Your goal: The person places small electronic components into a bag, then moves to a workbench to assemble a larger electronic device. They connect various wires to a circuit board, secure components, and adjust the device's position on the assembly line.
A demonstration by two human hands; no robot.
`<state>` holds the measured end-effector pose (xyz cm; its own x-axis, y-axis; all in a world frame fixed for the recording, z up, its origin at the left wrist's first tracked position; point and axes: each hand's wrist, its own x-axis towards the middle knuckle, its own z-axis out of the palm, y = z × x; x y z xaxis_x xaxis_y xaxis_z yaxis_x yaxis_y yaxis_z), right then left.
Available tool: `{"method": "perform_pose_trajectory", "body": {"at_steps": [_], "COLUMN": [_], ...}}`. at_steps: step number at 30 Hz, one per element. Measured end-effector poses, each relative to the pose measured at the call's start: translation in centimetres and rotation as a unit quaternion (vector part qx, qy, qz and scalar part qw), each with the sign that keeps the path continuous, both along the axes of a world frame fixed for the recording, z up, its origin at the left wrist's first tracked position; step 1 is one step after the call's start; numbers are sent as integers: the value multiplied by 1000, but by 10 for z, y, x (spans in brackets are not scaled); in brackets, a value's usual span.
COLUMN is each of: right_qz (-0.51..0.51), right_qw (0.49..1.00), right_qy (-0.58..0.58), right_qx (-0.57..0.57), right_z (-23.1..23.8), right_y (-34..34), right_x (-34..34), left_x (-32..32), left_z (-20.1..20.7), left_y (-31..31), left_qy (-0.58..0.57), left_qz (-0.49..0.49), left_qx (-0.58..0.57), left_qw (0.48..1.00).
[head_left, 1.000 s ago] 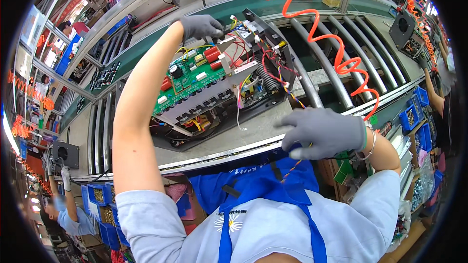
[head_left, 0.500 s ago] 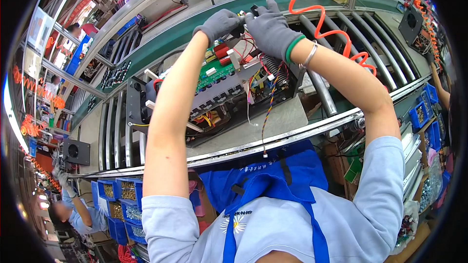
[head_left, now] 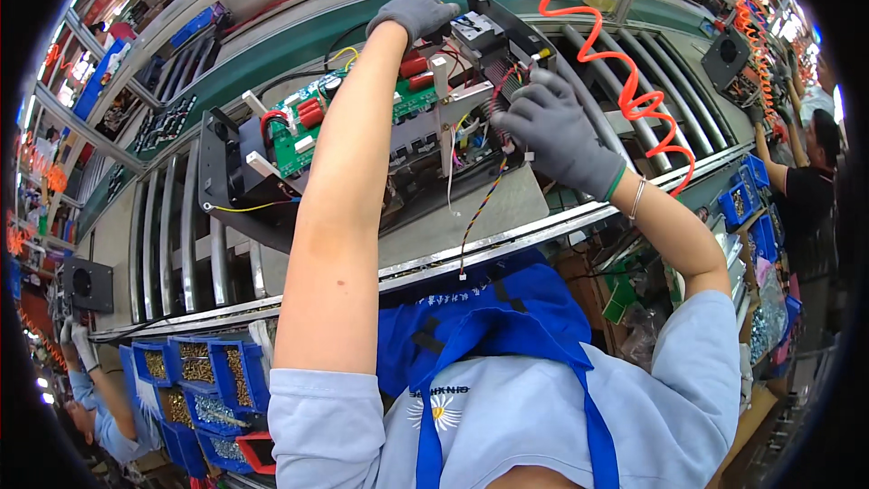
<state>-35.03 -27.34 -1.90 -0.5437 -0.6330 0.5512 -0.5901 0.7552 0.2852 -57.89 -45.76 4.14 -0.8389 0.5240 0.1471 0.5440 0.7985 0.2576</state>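
Note:
A black metal chassis (head_left: 243, 163) lies on the conveyor, holding a green circuit board (head_left: 294, 156) with red components and white posts. My left hand (head_left: 412, 16), in a grey glove, reaches over the board to the chassis's far side. Its fingers are closed, and whatever they grip is hidden. Close to the chassis's right end, my gloved right hand (head_left: 566, 140) has its fingers bent and apart beside a bundle of thin coloured wires (head_left: 501, 95). A twisted wire lead (head_left: 482, 213) hangs over the near side, ending in a small white plug. A silvery boxy part (head_left: 478, 32) sits at the far right corner.
Metal rollers (head_left: 187, 226) flank the work spot. A coiled orange air hose (head_left: 625, 81) hangs over the right side. Blue bins (head_left: 195, 362) of small hardware stand at lower left, and more bins (head_left: 742, 199) at right. Co-workers are at both sides.
My right hand has left the far side and come down near the wires at the right end. The left hand stays at the far side. The view has shifted, uncovering the silvery part.

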Motion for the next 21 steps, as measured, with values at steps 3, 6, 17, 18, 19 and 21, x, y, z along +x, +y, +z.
{"method": "perform_pose_trajectory", "body": {"at_steps": [3, 6, 17, 18, 19, 21], "right_qz": [-14, -72, -126, -98, -66, -44], "right_qw": [997, 992, 990, 994, 995, 988], "right_qy": [-25, -106, -51, -41, -31, -13], "right_qx": [-72, 7, 32, -15, -62, -146], "right_z": [-5, 2, -77, -84, -86, -96], "right_y": [-9, -13, -15, -12, -14, -25], "right_x": [2, -6, 0, 0, 2, 11], "left_x": [-9, -9, -16, -13, -9, 13], "left_z": [-6, -3, -13, -11, -7, -4], "left_y": [-2, 2, -2, 1, 1, 11], "left_qy": [-27, -6, 13, -3, -20, -10], "left_qz": [-6, -12, -12, -19, -21, 19], "left_qx": [8, 6, 34, 42, 49, 18], "left_qw": [1000, 1000, 999, 999, 998, 1000]}}
